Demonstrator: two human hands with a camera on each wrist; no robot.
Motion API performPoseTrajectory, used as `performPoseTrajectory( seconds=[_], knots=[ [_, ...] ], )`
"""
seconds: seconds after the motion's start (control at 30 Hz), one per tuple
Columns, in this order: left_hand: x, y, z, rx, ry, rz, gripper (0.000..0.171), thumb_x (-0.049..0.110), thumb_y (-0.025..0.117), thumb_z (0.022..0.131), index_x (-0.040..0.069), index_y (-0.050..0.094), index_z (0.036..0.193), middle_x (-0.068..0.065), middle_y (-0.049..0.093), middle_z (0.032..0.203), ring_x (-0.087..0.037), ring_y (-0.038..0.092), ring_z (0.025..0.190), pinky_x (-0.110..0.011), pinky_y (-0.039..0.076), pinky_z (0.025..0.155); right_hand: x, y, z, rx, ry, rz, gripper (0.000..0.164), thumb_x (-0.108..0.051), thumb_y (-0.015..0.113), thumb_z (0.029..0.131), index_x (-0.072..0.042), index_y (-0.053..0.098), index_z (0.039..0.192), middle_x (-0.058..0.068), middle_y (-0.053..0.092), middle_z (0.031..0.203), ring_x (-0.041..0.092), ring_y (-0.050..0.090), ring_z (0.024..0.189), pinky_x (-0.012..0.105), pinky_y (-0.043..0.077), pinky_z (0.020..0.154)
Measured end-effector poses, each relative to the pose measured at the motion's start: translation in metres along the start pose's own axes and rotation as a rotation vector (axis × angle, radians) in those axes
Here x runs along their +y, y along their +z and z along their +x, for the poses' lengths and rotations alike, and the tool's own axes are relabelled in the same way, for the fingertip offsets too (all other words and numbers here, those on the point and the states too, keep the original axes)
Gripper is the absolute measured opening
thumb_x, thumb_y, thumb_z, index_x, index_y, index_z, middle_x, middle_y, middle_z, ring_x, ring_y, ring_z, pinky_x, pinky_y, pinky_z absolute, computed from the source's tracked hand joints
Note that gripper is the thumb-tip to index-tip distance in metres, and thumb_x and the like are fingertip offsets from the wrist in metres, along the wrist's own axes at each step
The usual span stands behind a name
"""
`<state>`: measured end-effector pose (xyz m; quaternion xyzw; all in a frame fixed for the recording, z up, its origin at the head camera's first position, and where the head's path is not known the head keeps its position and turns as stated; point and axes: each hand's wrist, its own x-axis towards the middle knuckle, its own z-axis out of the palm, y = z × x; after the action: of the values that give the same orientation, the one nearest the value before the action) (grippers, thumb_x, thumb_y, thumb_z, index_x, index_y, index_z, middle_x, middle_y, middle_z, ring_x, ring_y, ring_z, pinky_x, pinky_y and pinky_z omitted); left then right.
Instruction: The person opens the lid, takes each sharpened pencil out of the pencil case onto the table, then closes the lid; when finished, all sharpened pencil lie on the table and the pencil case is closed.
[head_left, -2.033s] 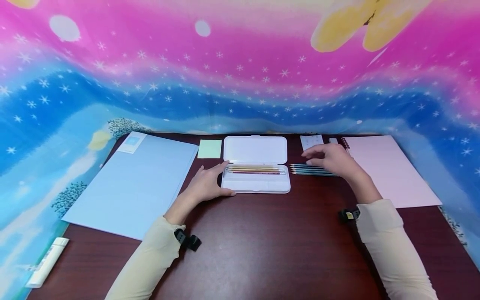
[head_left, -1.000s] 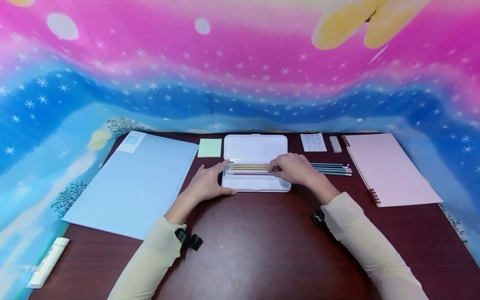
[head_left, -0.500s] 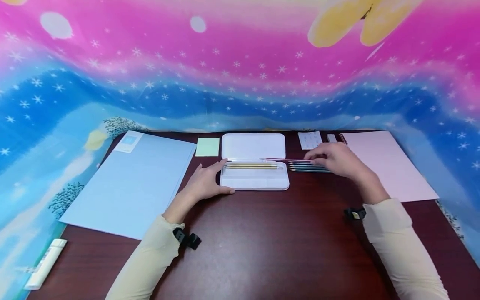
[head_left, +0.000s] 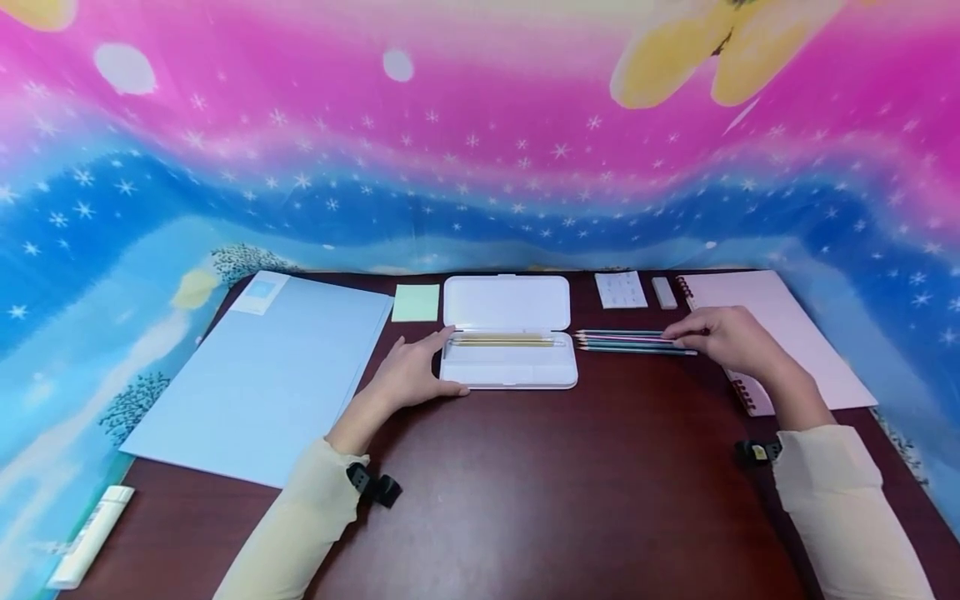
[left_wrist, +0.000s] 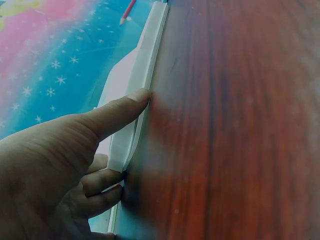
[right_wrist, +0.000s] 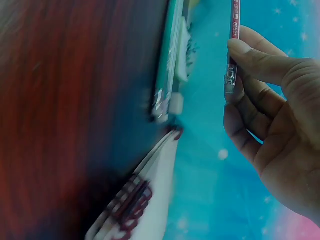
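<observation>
My left hand [head_left: 408,371] grips the left end of an open white pencil case [head_left: 510,379]. In the left wrist view its thumb lies along the case's front edge, with the fingers around the end. Several yellowish pencils [head_left: 506,342] lie in the case's back compartment. To the right, my right hand [head_left: 731,337] pinches a red pencil [right_wrist: 235,25] near its eraser end between thumb and fingers. In the head view this pencil is over a row of green pencils [head_left: 637,350] on the table; whether it touches them I cannot tell.
Blue folders [head_left: 255,375] lie at left, a pink spiral notebook [head_left: 802,350] at right. Behind are green sticky notes [head_left: 415,303], a small written paper [head_left: 621,290] and an eraser [head_left: 663,292]. A white tube-like object [head_left: 92,537] sits at the near left edge.
My right hand reached into the case, took out the red pencil and carried it right, over the green pencils. My left hand has stayed on the case.
</observation>
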<state>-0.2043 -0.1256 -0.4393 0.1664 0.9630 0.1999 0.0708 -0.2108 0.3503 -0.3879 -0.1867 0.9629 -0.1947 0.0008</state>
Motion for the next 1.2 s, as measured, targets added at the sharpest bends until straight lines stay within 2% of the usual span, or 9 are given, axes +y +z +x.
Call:
performPoseTrajectory(
  seconds=[0.2,0.37,0.47,0.67,0.87,0.97,1.2],
  knots=[
    [-0.001,0.004,-0.003,-0.007,-0.004,-0.012,0.106,0.058,0.082,0.077,0.015,0.033,0.160,-0.012,0.046,0.158,-0.034,0.050,0.142,-0.063,0.020,0.124,0.014,0.007,-0.011,-0.028,0.034,-0.024,0.019,-0.007,0.071,0.092,-0.018,0.083,0.104,0.009,0.077,0.105,0.028,0.070,0.096,0.050,0.056,0.084],
    [-0.003,0.003,-0.001,0.000,0.001,-0.004,0.107,0.059,0.082,0.077,0.015,0.032,0.160,-0.011,0.046,0.158,-0.033,0.052,0.140,-0.063,0.021,0.124,0.017,0.010,-0.013,-0.036,0.045,-0.006,0.020,-0.006,0.072,0.092,-0.019,0.083,0.102,0.010,0.077,0.105,0.032,0.070,0.100,0.055,0.055,0.089],
    [-0.003,0.003,0.000,0.000,0.003,0.001,0.107,0.059,0.082,0.076,0.015,0.032,0.160,-0.011,0.046,0.158,-0.032,0.052,0.140,-0.063,0.022,0.124,0.019,0.013,-0.012,-0.041,0.049,0.009,0.021,-0.005,0.072,0.091,-0.020,0.083,0.101,0.009,0.078,0.104,0.031,0.070,0.101,0.055,0.055,0.090],
    [-0.002,0.003,0.000,-0.003,0.007,-0.005,0.107,0.059,0.082,0.077,0.015,0.032,0.160,-0.011,0.046,0.158,-0.032,0.051,0.141,-0.063,0.021,0.124,0.021,0.021,-0.009,-0.069,0.053,0.008,0.023,-0.005,0.072,0.091,-0.022,0.083,0.101,0.003,0.077,0.099,0.024,0.069,0.094,0.045,0.056,0.083],
    [-0.002,0.003,0.000,0.002,0.000,-0.005,0.107,0.059,0.082,0.076,0.016,0.033,0.160,-0.010,0.046,0.158,-0.032,0.051,0.140,-0.062,0.021,0.124,0.021,0.024,-0.003,-0.101,0.078,-0.005,0.022,-0.006,0.069,0.093,-0.021,0.082,0.102,0.007,0.077,0.105,0.027,0.069,0.099,0.053,0.055,0.089],
    [-0.002,0.003,0.000,0.004,0.001,-0.005,0.106,0.059,0.082,0.076,0.016,0.033,0.160,-0.010,0.047,0.158,-0.032,0.052,0.140,-0.062,0.021,0.124,0.019,0.025,0.000,-0.122,0.104,-0.008,0.020,-0.006,0.067,0.094,-0.019,0.081,0.102,0.010,0.077,0.109,0.028,0.068,0.098,0.054,0.054,0.088],
    [-0.002,0.002,0.000,0.005,0.004,-0.011,0.105,0.059,0.082,0.076,0.016,0.034,0.160,-0.010,0.048,0.157,-0.033,0.052,0.140,-0.062,0.021,0.124,0.019,0.025,0.004,-0.129,0.112,-0.077,0.015,-0.008,0.068,0.094,-0.019,0.078,0.097,0.004,0.077,0.098,0.021,0.064,0.085,0.050,0.053,0.082]
  ],
)
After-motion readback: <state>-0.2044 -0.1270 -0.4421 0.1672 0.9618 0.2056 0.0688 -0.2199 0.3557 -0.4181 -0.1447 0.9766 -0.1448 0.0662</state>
